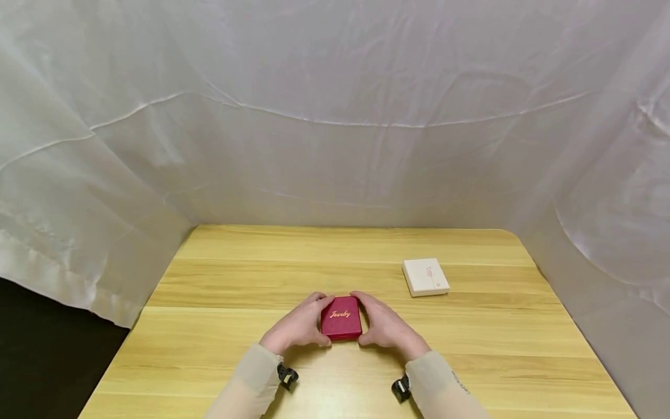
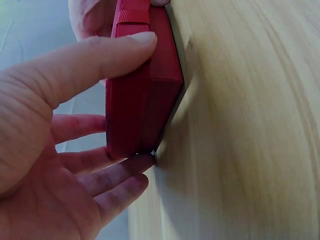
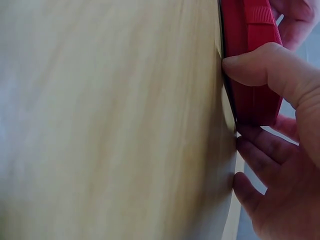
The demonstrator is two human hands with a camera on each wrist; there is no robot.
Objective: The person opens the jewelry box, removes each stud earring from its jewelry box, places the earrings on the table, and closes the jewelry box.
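A dark red jewelry box [image 1: 341, 323] with gold "Jewelry" lettering on its lid lies at the middle of the wooden table. My left hand [image 1: 297, 326] grips its left side, the thumb at the near corner and the fingers round the far one. On the opposite side my right hand [image 1: 389, 327] holds it the same way. In the left wrist view a red ribbon tab [image 2: 134, 16] shows at the front of the box, close to the left thumb. The right wrist view has the right thumb [image 3: 250, 67] pressed on the front face, low near the tabletop.
A flat white box [image 1: 423, 274] with a small pink print sits farther back to the right. Pale cloth [image 1: 345, 169] hangs behind the wooden table [image 1: 220, 279] and along both sides. A dark area lies past the table's left edge.
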